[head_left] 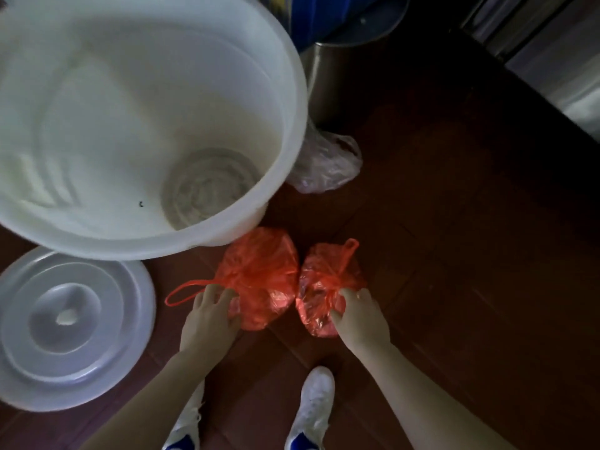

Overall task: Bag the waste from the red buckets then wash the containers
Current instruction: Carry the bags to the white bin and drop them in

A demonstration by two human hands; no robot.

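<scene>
Two tied red plastic bags lie side by side on the dark floor. My left hand (211,315) rests on the near side of the left red bag (263,274), fingers curled at its knot, beside a loose handle loop. My right hand (360,316) grips the right red bag (321,287) at its knot. A large white bucket (227,53) stands open and empty just behind the bags at upper left. Its white lid (71,329) lies flat on the floor to the left of my left hand.
A crumpled clear plastic bag (328,164) lies behind the red bags beside a steel bin (328,82). A steel cabinet (558,60) fills the upper right. My white shoes (316,404) stand below the bags.
</scene>
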